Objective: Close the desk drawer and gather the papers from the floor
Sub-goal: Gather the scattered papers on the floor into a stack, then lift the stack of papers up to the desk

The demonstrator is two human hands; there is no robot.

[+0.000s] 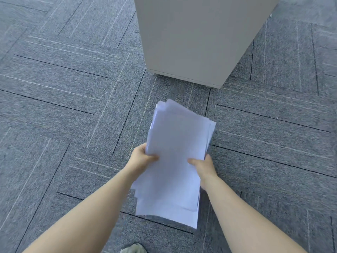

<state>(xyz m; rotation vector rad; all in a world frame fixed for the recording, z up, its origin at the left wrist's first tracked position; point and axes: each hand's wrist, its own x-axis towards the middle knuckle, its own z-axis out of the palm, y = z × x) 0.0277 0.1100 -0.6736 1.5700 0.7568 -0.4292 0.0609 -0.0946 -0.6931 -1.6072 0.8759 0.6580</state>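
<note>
a: what's the biggest thing we have in front of us?

b: the carpet floor, grey tiles with thin dark and pale lines, filling the whole view. next is the grey cabinet standing at the top of the view, its low front corner toward us. we see only plain sides, so we can't tell how any drawer stands.

a: and the papers?

b: the stack of papers is up off the floor, between our two hands, just this side of the cabinet and apart from it. the sheets are white and unevenly squared, edges fanned at the far end and stepped at the near end.

a: how's our grip on each side?

b: our left hand is closed on the stack's left edge, thumb on top, fingers hidden beneath. our right hand is closed on the right edge the same way, thumb lying across the top sheet.

a: anything smaller?

b: the toe of a shoe at the bottom edge.
</note>
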